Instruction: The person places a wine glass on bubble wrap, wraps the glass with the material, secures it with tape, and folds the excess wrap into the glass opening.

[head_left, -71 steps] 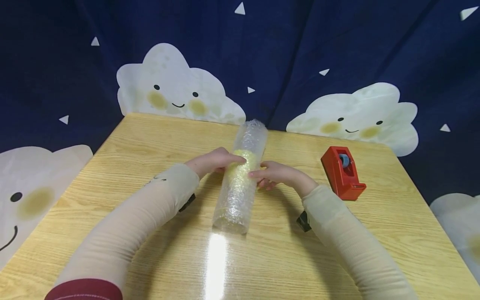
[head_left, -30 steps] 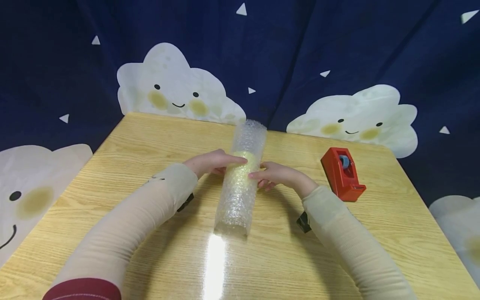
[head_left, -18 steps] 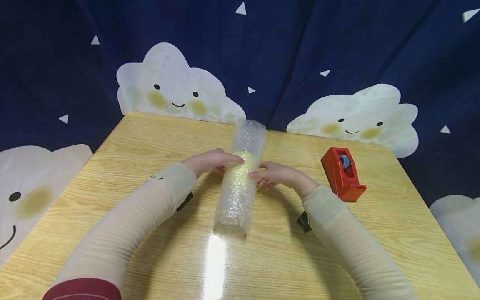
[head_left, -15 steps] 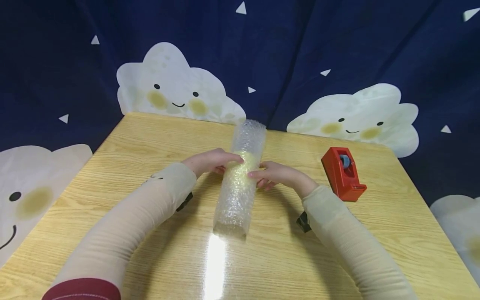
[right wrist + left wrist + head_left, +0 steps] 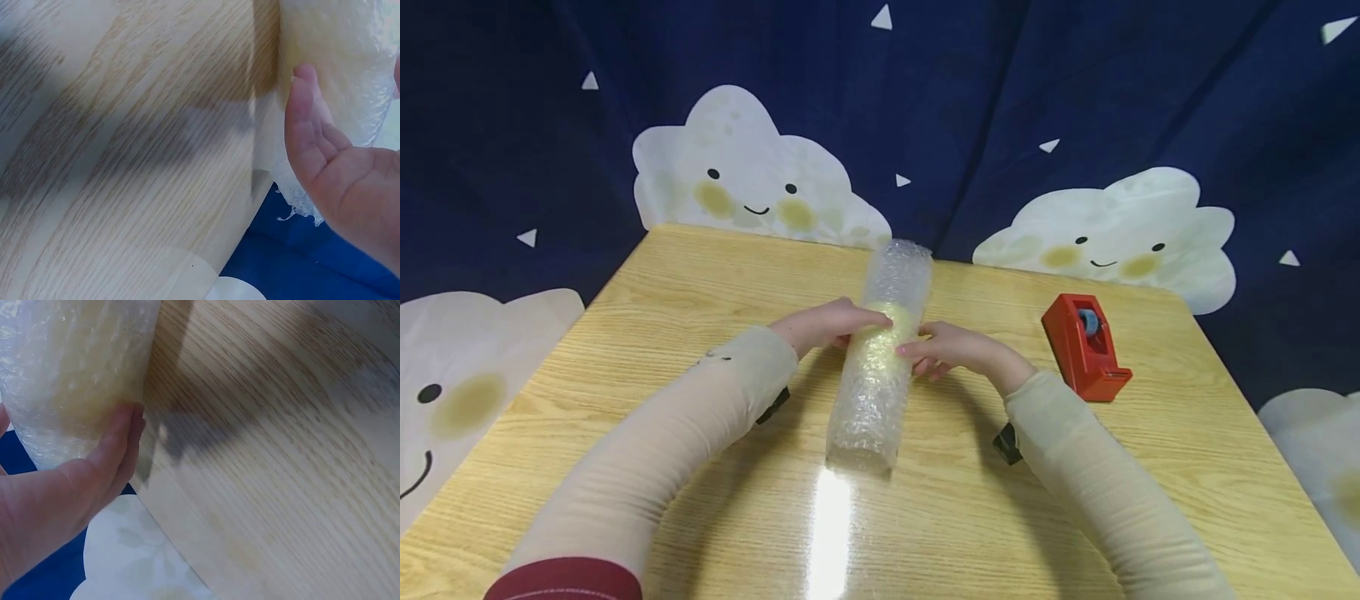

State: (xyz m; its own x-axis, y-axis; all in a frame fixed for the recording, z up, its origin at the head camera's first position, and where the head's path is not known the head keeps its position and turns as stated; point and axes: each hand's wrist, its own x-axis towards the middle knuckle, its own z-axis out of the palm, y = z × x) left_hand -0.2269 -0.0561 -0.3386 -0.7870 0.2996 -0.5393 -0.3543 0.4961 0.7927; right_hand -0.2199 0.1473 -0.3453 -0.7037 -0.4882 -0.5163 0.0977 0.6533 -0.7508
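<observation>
A roll of clear bubble wrap (image 5: 868,408) lies lengthwise on the wooden table, with something yellow showing through its middle. My left hand (image 5: 835,322) grips the roll from the left, thumb over the top. In the left wrist view, that hand's fingers (image 5: 119,437) lie along the wrap's side. From the right, my right hand (image 5: 958,346) holds the same roll, one digit on its upper face. The right wrist view shows its fingers (image 5: 303,112) bent up against the bubble wrap (image 5: 350,56). What the yellow thing is stays hidden under the wrap.
A red tape dispenser (image 5: 1084,346) with a blue roll of tape (image 5: 1088,322) stands on the table (image 5: 700,275) to the right. Behind the table's far edge hangs a dark blue curtain (image 5: 940,100) with smiling clouds. The roll's far end reaches near that edge.
The bubble wrap roll has turned slightly between the hands, and its near end looks a little different. Both hands keep nearly the same place on it. The tape dispenser has not moved.
</observation>
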